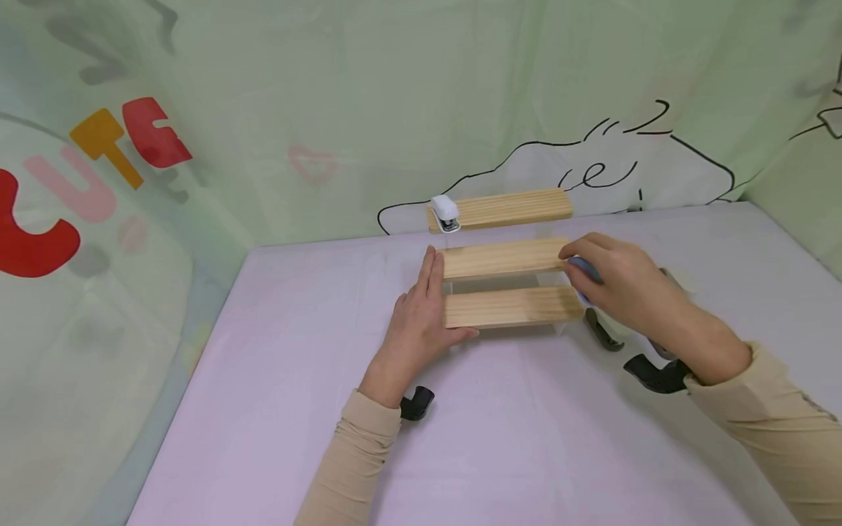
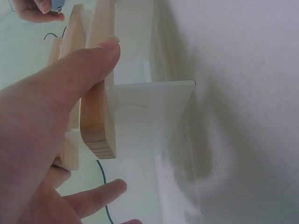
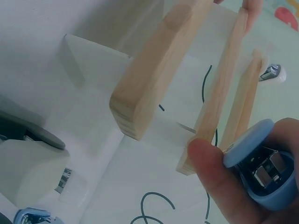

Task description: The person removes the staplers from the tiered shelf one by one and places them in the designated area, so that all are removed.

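A three-tier rack of pale wooden slats on translucent side supports stands at the back of the table; its front slat [image 1: 513, 307] is lowest. My left hand [image 1: 417, 314] holds the rack's left end, thumb across the front slat [image 2: 96, 121] and fingers by the middle slat [image 1: 503, 259]. At the right end, my right hand [image 1: 615, 277] pinches a small light-blue stapler [image 3: 275, 196] beside the middle slat, metal parts showing inside it. A small white stapler [image 1: 445, 212] sits at the left of the top slat [image 1: 520, 208].
Right of the rack lies a dark curved object [image 1: 604, 330], with other things partly hidden under my right forearm. In the right wrist view, another blue metal-fitted item [image 3: 35, 217] shows at the lower left. A printed curtain [image 1: 368, 109] hangs behind the table [image 1: 316, 365].
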{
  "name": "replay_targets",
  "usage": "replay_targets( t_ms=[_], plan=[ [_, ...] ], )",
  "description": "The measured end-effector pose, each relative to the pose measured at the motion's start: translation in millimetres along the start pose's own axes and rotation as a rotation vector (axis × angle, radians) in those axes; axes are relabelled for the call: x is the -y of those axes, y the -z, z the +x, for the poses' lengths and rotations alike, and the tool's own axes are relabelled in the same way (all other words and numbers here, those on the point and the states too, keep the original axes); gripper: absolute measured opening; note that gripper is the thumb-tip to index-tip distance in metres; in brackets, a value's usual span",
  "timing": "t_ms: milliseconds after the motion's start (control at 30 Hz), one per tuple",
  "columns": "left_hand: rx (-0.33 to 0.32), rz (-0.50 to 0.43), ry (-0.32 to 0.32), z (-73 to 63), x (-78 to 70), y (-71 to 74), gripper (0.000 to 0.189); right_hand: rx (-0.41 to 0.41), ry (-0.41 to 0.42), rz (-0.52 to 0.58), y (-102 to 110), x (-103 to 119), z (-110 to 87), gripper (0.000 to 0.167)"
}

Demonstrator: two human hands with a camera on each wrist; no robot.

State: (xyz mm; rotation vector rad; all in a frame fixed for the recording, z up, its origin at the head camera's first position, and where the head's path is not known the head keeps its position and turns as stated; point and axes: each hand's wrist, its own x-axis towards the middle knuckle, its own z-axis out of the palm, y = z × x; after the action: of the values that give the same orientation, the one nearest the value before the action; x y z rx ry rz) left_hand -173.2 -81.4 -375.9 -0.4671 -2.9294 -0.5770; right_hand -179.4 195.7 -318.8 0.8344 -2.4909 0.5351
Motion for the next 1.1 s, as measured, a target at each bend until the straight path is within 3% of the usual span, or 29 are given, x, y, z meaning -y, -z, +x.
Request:
replay_targets(
  t_ms=[267, 700, 1100],
  plan=[
    [-0.022, -0.002, -0.016, 0.3, 0.7, -0.6, 0.130, 0.019, -0.014, -0.003, -3, -2, -0.2, 0.012],
    [-0.018, 0.002, -0.017, 0.5, 1.3, -0.6, 0.130, -0.018, 0.027, -0.033, 0, -6, 1.9, 0.013],
    [-0.011, 0.018, -0.012, -0.6, 0.7, -0.6, 0.130, 0.097, -0.117, -0.086, 13, -18, -8.6, 0.020]
  ],
)
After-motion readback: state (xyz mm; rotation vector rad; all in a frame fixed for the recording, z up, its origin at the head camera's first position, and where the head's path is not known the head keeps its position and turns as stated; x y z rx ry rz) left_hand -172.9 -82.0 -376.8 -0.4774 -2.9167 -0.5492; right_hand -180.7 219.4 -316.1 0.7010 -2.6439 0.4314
